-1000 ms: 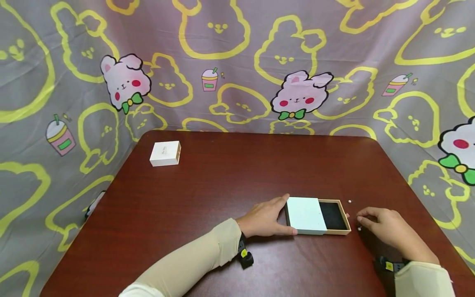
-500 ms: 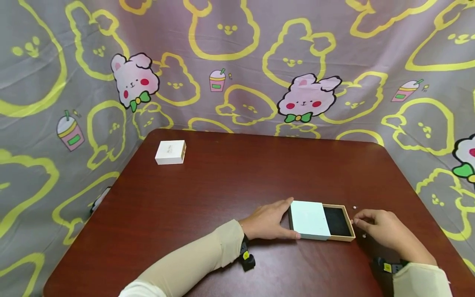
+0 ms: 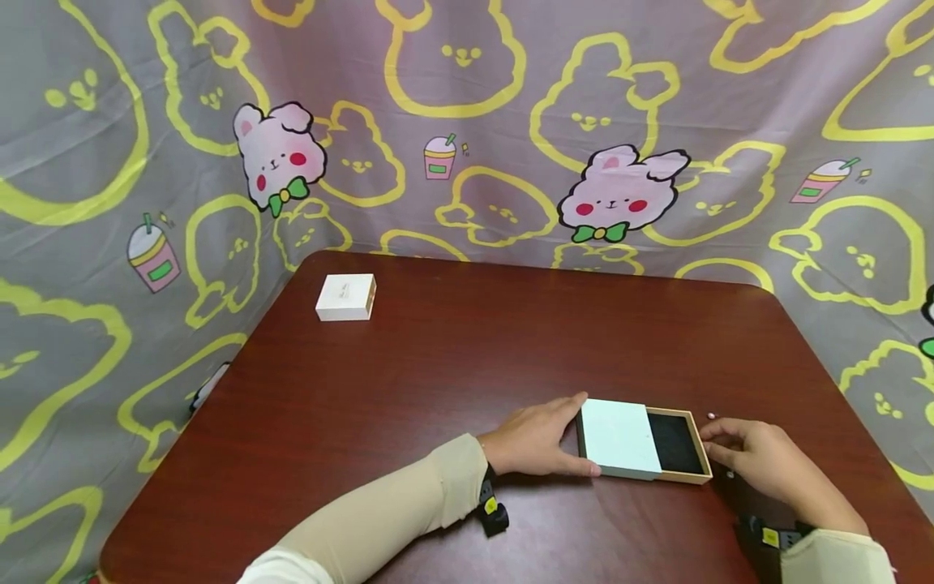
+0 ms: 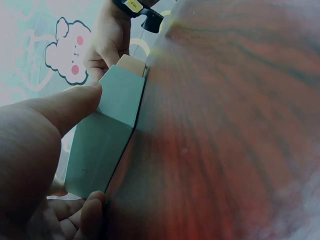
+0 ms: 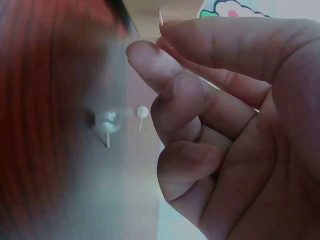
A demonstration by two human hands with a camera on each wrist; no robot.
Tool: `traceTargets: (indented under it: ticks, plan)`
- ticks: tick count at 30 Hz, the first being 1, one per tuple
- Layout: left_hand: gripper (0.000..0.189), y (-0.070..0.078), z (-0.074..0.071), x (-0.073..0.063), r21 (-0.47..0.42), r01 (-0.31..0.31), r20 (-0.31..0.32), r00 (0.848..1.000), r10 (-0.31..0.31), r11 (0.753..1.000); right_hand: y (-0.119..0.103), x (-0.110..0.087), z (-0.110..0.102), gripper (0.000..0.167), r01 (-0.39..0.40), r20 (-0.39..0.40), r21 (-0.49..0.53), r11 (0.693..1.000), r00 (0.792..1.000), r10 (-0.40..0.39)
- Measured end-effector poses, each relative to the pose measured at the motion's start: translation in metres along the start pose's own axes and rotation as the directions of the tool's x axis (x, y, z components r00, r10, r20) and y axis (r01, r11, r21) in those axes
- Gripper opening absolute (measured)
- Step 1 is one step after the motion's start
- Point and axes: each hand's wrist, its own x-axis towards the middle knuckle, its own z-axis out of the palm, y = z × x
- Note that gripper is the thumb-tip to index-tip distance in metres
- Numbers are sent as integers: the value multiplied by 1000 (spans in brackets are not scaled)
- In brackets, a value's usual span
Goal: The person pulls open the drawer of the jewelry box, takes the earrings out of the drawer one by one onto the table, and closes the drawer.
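Observation:
A pale mint drawer box lies on the table, its tan drawer partly out on the right and showing a black lining. My left hand grips the box's left end, thumb on the near side and fingers round the far side. At the drawer's front edge, my right hand pinches the small ribbon tab between thumb and forefinger. Two pearl stud earrings lie close by: one stud beyond the right hand, the other stud beside its fingers, partly hidden in the head view.
A white box with small printing stands at the back left of the dark red-brown table. Patterned cloth hangs behind the table and along both sides.
My right hand has moved left from beside the studs to the drawer's ribbon tab and taken hold of it. The left hand keeps its grip. The head view has shifted slightly.

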Motion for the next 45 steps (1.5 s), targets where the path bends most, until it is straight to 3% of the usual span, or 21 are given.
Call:
traceTargets:
  ticks: [6,16,45]
  plan:
    - [108,1,3,0,2,4,-1,1000,-4,1000,2,-1,1,16,0,28,26,1000,1000,0]
    - [107,6,2,1,20,5,-17,1000,-5,1000,4,-3,-1,15,34,-7,-25,999,999,-34]
    - [110,13,-9,6,53,-15,4,1000,15,998,4,-1,1,14,-2,3,-1,1000,1000,2]
